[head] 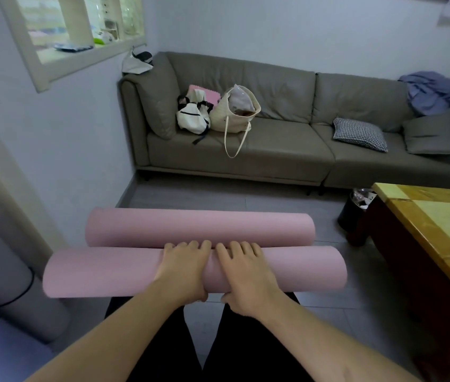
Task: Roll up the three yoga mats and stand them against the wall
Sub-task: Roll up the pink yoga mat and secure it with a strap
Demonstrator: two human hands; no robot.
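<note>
Two rolled pink yoga mats lie side by side across the view above the grey floor. The near pink roll (102, 274) is held in both hands at its middle. My left hand (183, 267) wraps over its top with the thumb under the near side. My right hand (241, 271) grips it just to the right, thumb also underneath. The far pink roll (199, 227) lies parallel just beyond my fingertips, touching the near roll. I cannot tell whether it rests on the floor. A third mat is not clearly in view.
A grey sofa (287, 150) with bags and cushions runs along the far wall. A wooden table (433, 216) stands at the right, a black bin (356, 213) beside it. A grey cylinder with a black cable (19, 293) stands by the left wall.
</note>
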